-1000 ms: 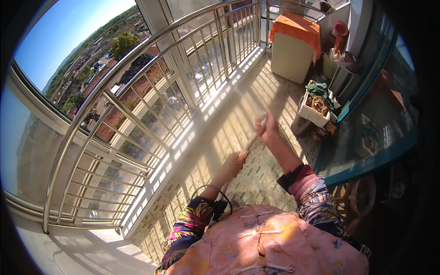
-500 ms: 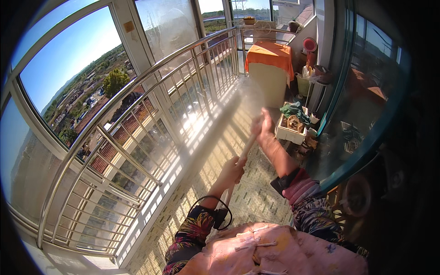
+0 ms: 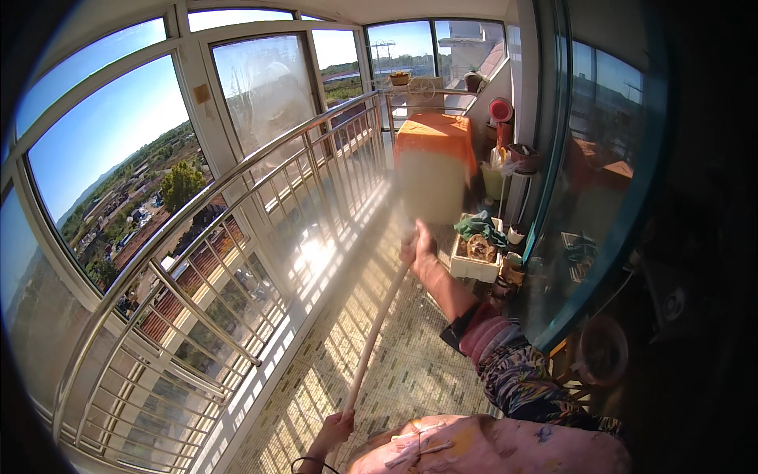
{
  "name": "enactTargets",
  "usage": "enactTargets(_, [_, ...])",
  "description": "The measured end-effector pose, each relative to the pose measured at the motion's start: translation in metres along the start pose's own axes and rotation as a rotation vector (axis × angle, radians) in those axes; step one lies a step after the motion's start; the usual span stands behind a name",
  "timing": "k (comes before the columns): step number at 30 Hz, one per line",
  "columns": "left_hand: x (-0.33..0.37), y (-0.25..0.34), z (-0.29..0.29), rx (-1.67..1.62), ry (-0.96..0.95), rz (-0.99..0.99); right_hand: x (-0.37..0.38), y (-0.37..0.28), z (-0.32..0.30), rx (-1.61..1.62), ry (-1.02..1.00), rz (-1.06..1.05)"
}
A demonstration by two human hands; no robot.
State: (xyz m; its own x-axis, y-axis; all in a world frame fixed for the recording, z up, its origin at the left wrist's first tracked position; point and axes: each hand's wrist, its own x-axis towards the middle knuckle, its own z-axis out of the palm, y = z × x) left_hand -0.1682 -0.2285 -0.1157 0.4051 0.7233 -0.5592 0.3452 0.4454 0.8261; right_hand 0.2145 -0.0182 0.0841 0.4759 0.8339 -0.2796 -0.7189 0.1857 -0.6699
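A long pale pole [image 3: 371, 337] slants across the middle of the view, over the tiled floor. Near its upper part, my right hand [image 3: 422, 249] is closed around it with the arm stretched forward. My left hand [image 3: 337, 430] grips the pole much lower down, close to the front of my pink apron [image 3: 482, 446]. Any head or tool on the pole's far end cannot be made out; that area is hazy and partly behind my right hand.
A metal railing [image 3: 237, 166] runs along the windows on the left. An orange cloth [image 3: 434, 134] covers a pale cabinet [image 3: 430, 186] at the far end. Right of my right hand stands a white box [image 3: 474, 268] with green cloth, beside a teal-framed glass door [image 3: 553, 158].
My left hand has drawn back toward my body, so the hands are farther apart on the pole. The view has shifted, and my right hand appears lower and farther left.
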Motion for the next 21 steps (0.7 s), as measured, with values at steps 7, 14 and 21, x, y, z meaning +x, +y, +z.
enactTargets(7, [-0.034, 0.021, -0.029, 0.159, 0.298, 0.150, 0.010, 0.041, 0.024, 0.020, -0.137, 0.037])
enactTargets(14, [-0.029, 0.014, -0.060, 0.118, 0.375, 0.229, 0.001, 0.066, 0.064, 0.016, -0.208, 0.004])
enactTargets(21, [-0.022, 0.018, -0.083, 0.274, 0.350, 0.190, 0.001, 0.075, 0.100, -0.056, -0.287, -0.047])
